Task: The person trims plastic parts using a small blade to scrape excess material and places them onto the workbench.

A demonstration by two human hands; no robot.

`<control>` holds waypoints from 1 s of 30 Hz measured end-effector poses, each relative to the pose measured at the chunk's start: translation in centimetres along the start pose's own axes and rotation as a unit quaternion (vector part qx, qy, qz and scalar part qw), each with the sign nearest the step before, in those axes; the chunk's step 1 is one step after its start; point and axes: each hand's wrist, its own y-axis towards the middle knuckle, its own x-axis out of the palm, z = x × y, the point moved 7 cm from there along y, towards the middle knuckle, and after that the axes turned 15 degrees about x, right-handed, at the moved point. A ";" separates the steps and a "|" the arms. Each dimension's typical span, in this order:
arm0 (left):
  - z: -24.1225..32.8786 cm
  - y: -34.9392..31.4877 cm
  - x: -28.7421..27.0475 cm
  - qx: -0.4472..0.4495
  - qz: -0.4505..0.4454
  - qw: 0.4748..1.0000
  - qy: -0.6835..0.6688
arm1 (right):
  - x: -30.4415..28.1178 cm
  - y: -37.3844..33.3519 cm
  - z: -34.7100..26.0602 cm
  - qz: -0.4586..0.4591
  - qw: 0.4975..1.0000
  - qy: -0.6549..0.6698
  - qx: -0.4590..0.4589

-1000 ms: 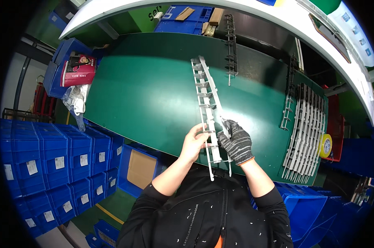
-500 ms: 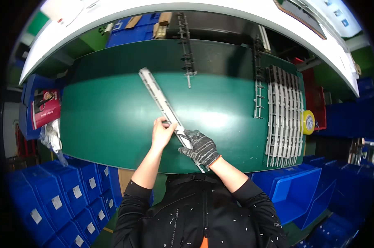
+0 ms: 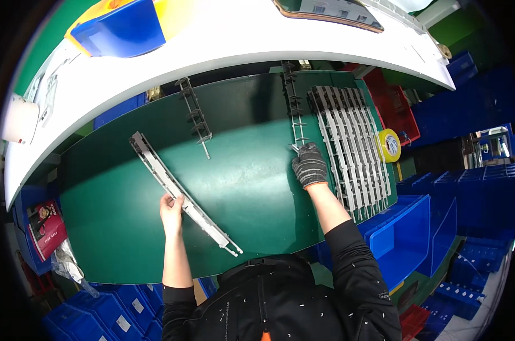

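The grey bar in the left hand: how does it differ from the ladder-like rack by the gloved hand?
The grey bar looks mostly closed, with two prongs at its near end; the ladder-like rack is open, with dark crosspieces. The grey bar slants from far left to near right; the rack points almost straight away. The left hand grips the grey bar; the right hand is at the rack's near end. Both are long and narrow.

Left hand (image 3: pixel 171 213) there, some fingers lost beneath the pale rail (image 3: pixel 167 181), while over at the dark rack (image 3: pixel 294 102), far end hidden by the white shelf (image 3: pixel 229 40), no telling whether the gloved right hand (image 3: pixel 310 165) grips it, and the top edge crops the phone (image 3: pixel 331 10)
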 end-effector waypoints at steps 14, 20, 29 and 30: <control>-1.2 -0.5 -1.9 0.075 0.080 0.986 0.124 | -1.6 -7.9 -15.9 -0.015 0.948 0.216 -0.233; -2.1 -0.5 -1.0 0.040 0.082 0.993 0.074 | 0.8 -19.5 -17.8 -0.218 0.909 0.129 -0.331; -3.1 -0.4 -1.1 0.087 0.068 0.986 0.125 | 2.9 -21.5 -17.3 -0.230 0.884 0.198 -0.355; -3.1 -0.4 -1.1 0.086 0.073 0.987 0.116 | 3.5 -21.3 -17.0 -0.249 0.890 0.188 -0.332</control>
